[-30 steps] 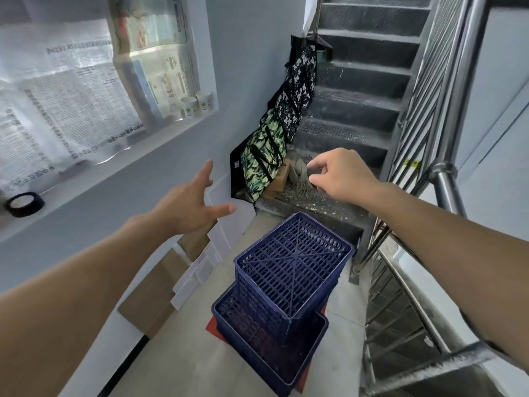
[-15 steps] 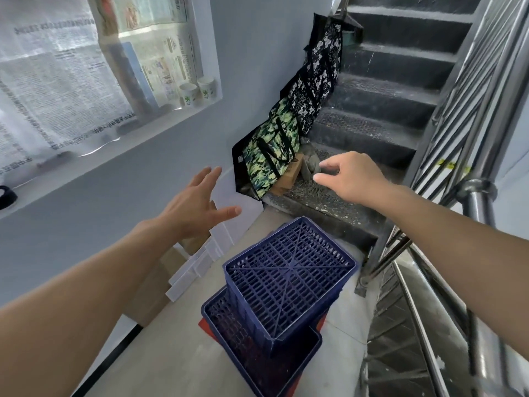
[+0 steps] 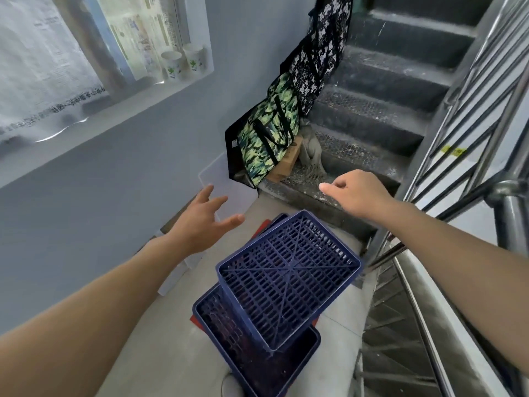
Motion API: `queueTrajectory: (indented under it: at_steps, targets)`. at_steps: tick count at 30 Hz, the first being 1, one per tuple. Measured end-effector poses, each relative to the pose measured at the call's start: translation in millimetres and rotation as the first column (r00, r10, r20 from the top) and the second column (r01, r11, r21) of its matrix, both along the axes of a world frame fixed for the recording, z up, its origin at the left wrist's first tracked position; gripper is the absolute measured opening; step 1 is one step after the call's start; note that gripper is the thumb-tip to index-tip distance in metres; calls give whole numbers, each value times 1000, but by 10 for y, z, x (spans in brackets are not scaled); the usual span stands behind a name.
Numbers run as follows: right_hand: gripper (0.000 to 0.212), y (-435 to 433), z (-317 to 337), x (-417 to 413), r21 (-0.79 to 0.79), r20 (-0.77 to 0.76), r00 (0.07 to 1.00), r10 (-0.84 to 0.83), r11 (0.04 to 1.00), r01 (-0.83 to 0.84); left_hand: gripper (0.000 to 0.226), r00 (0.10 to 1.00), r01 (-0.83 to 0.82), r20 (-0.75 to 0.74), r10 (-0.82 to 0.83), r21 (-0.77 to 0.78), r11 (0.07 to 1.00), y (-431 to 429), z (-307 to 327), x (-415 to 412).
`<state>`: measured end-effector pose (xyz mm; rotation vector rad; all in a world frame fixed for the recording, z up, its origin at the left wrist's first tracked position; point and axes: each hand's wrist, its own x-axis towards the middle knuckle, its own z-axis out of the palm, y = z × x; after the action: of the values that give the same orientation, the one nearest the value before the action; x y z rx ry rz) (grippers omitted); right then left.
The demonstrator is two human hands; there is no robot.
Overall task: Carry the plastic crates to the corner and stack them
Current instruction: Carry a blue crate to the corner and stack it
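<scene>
Stairwell landing, seen from the head camera: a pale concrete floor runs between a grey-blue wall and a steel railing, and dark stairs climb away ahead.

The task's crates sit low in the middle of the landing, near the foot of the stairs. A lower blue crate stands open side up on something flat and red. An upper blue crate lies in it bottom up, tilted and turned askew, so the two do not nest squarely. That skew is probably why both arms reach out over the stack.

The left hand hovers beside the upper crate's far left corner, its fingers spread and released, gripping nothing. The right hand hangs above the far edge with its fingers loosely curled, also empty. Neither hand touches the crate.

A camouflage bag and a black patterned bag lean against the wall on the lower steps, out of the walking line, with a cardboard box tucked behind.

Newspaper sheets cover the window, likely to cut the light; the print is too blurred to read. Two paper cups on the sill carry a green motif. A yellow tag on the railing is illegible.
</scene>
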<state>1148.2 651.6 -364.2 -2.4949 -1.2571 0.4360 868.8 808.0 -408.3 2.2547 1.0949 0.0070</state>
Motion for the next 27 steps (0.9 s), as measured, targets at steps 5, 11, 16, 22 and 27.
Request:
queueTrajectory:
  at_steps: [5,11,16,22,27]
  targets:
    - [43,129,-348,105,-69,-40,999,-6,998,3,113,999,-1,46,4,-77,997,131,-380,93]
    - [46,298,-914,341,-158,-91,995,37,986,-51,108,999,-45,-18,42,-148,988,69,-789,274]
    - [57,414,-1537,638,-223,-181,983,40,971,-81,96,982,-186,-81,172,-223,957,-43,-1364,385]
    - [67,475,-2541,1181,-365,-293,955,-48,929,-65,90,883,-469,-204,424,-324,821,-229,-2245,474]
    - [81,570,-3222,1557,-444,-273,955,-117,896,-17,95,774,-632,-298,559,-307,712,-317,-2912,596]
